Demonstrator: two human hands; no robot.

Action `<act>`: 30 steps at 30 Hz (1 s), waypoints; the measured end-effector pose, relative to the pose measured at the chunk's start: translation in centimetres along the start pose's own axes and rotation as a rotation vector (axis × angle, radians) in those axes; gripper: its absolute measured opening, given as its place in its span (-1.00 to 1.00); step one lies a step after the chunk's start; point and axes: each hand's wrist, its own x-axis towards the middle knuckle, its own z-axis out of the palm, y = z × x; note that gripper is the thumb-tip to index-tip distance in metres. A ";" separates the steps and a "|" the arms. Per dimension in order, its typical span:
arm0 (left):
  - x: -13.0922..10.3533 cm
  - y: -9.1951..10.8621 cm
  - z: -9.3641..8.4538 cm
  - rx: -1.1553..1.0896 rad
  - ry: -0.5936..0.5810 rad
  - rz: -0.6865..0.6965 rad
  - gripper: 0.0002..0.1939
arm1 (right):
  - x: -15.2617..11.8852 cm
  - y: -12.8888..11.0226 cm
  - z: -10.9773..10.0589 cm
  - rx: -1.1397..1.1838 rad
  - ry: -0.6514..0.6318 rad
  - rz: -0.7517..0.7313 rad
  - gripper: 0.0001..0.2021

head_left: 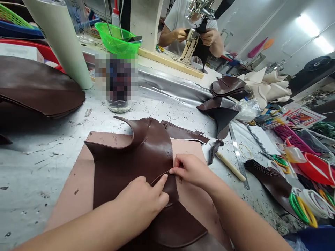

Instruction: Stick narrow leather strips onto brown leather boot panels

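Observation:
A dark brown leather piece (120, 177), sewn from panels and curling up at its back left, lies in front of me. Its right part carries a curved seam edge. My left hand (142, 200) rests on the leather, index finger stretched along that edge and the thumb apart from it; its other fingers are largely hidden. At the right border of the leather, my right hand (190, 169) is closed in a pinch on the edge, thumb and index together just beyond my left fingertip. Underneath is a pinkish sheet (70, 191).
A hammer (230, 166) and a steel ruler (238, 157) lie to the right. Stacked brown leather pieces (39, 87) stand at left, near a pale roll (62, 45). A glass (119, 105) is behind. Across the table, a person (191, 35) works at a sewing machine (192, 45).

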 end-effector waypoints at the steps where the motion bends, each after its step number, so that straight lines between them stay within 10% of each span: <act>1: 0.5 0.0 -0.2 -0.017 -0.015 -0.002 -0.79 | 0.5 0.1 -0.4 -0.021 0.027 0.023 -0.69; 6: 2.4 0.1 -0.9 0.007 -0.103 -0.004 -0.74 | 3.2 0.3 -0.8 0.513 0.262 0.049 -0.75; 11: 2.6 -0.4 -0.9 0.062 -0.050 0.014 -0.73 | 4.8 -1.0 -0.3 1.155 0.112 0.121 -0.61; 16: 2.1 -1.0 -0.8 0.086 -0.006 0.041 -0.71 | 5.7 -1.6 -0.4 1.122 0.292 0.117 -0.53; 21: 1.5 -0.8 -1.3 0.033 0.009 0.005 -0.71 | 5.1 -2.2 -1.3 1.291 0.201 0.112 -0.46; 30: 0.4 -0.8 -1.2 0.083 0.194 0.033 -0.82 | 3.1 -2.6 1.4 0.164 0.728 -0.577 -0.59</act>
